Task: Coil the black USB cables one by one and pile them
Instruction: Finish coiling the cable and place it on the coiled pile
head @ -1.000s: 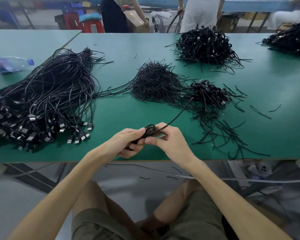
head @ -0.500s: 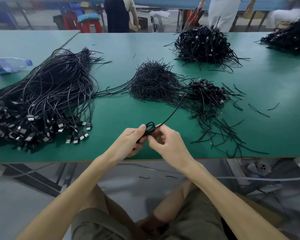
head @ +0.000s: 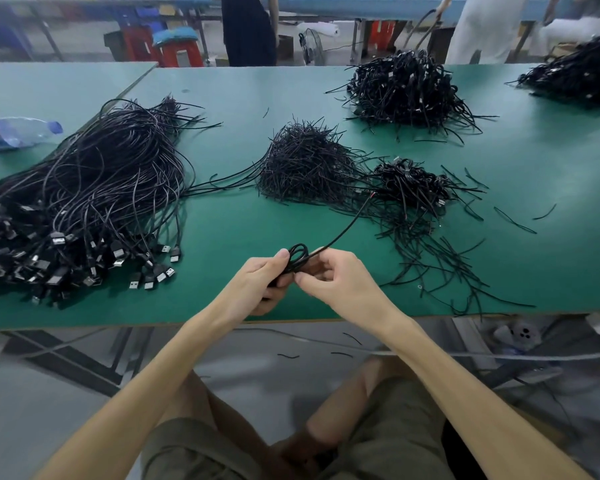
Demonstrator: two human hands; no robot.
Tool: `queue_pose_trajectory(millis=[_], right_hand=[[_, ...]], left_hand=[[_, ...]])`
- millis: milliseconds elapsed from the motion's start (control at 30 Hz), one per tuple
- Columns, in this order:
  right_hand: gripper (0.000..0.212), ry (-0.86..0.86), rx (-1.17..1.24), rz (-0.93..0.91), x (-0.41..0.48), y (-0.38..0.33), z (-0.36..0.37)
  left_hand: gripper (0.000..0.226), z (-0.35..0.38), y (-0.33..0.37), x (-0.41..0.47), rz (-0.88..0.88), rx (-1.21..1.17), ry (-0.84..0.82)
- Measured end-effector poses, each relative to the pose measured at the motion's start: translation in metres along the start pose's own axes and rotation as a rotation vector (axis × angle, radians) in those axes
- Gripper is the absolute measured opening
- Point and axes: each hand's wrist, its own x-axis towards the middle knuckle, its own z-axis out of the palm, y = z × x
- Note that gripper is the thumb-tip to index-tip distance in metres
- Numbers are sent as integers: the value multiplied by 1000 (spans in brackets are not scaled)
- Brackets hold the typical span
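Cable winding, mid-coil.
Left hand (head: pixel 257 285) curled round small coil (head: pixel 298 256) above near table (head: pixel 187 306) edge; right hand (head: pixel 336 282) pinching free tail (head: pixel 347 226), slightly shorter than a second ago: another loop in, remainder to wind.

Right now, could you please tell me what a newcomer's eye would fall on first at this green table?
The big sprawl of uncoiled black USB cables with silver plugs covers the left of the green table. At the near edge, the left hand and right hand grip a half-coiled black cable, its loose tail pointing toward a small pile of coiled cables.
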Motion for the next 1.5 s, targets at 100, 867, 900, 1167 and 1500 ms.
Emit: queue_pose_trajectory(millis=[100,867,900,1167,1500], right_hand=[[4,4,-6,10,-1,0,1],[15,188,-60,-173,4,4,3],[14,163,-57,-171,4,4,4],[15,108,21,-205,2,2,3],[9,46,194,-213,2,1,1]], left_hand=[[49,-1,1,-1,6,-5,-7],[80,-18,17,-15,470,640,77],[83,-17,18,-15,521,757,78],[64,-19,36,-11,855,1376,135],[48,-14,40,-20,636,1305,214]])
